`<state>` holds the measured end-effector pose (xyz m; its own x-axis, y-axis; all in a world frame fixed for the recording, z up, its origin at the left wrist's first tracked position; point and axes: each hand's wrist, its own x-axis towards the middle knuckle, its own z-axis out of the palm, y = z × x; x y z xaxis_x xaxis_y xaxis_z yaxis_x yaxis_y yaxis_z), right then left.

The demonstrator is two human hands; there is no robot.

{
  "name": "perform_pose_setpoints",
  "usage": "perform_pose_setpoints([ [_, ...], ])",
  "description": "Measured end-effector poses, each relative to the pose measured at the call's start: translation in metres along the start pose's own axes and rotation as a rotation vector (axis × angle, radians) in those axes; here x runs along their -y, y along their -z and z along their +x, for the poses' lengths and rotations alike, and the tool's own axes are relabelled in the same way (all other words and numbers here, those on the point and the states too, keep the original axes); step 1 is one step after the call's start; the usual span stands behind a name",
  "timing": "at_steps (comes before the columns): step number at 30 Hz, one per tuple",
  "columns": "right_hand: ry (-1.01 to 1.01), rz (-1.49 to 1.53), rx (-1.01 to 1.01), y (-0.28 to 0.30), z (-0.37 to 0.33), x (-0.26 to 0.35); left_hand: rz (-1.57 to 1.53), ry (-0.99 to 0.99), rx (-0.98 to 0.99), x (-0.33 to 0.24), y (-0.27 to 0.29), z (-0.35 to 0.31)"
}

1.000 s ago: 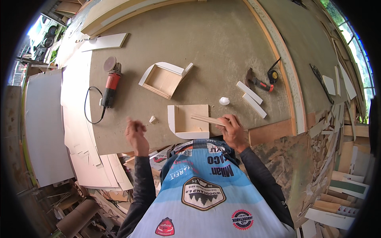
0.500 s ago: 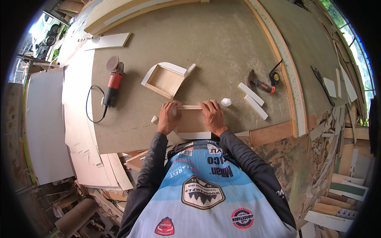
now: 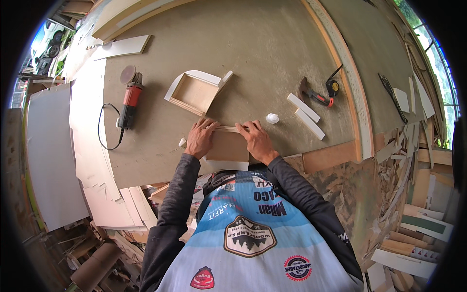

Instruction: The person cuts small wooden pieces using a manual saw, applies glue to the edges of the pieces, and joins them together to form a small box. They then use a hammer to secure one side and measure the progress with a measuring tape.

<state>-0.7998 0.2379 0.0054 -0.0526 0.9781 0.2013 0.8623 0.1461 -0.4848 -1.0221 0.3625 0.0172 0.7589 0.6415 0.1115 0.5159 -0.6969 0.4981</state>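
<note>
An open, shallow wooden box with a brown bottom and a white near edge lies close in front of me at the bench's near edge. My left hand is closed over the far left corner of its light wooden rim. At the far right corner my right hand grips the same rim, fingers bent over the top. Just beyond them rests a similar box with a curved white side piece. A small white bottle is right of my right hand, and a small white cap-like piece left of my left hand.
A red and black angle grinder with a looped cord lies to the left. On the right are two white strips, a hammer and a tape measure. A long wooden rail crosses the bench.
The whole view has shifted, so the bench and tools appear slightly further left. Both hands stay on the box's far rim; the left fingers now sit more over its top.
</note>
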Motion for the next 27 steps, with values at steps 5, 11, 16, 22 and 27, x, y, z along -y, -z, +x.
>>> perform_pose_setpoints([
  [5,-0.010,0.071,0.040,-0.001,0.000,-0.003,0.023,-0.001,0.048,0.001,0.002,-0.001],
  [11,-0.035,0.158,-0.011,-0.004,0.000,0.000,0.067,0.010,-0.006,0.003,-0.006,-0.004],
  [16,-0.045,0.223,-0.023,-0.007,-0.001,0.003,-0.184,0.159,-0.062,0.011,-0.011,-0.008],
  [22,-0.008,0.199,0.007,-0.004,0.004,-0.001,-0.339,0.204,-0.100,0.013,0.000,-0.010],
  [27,0.015,0.202,0.020,-0.002,0.004,-0.001,-0.480,0.275,-0.082,0.017,0.000,-0.011],
])
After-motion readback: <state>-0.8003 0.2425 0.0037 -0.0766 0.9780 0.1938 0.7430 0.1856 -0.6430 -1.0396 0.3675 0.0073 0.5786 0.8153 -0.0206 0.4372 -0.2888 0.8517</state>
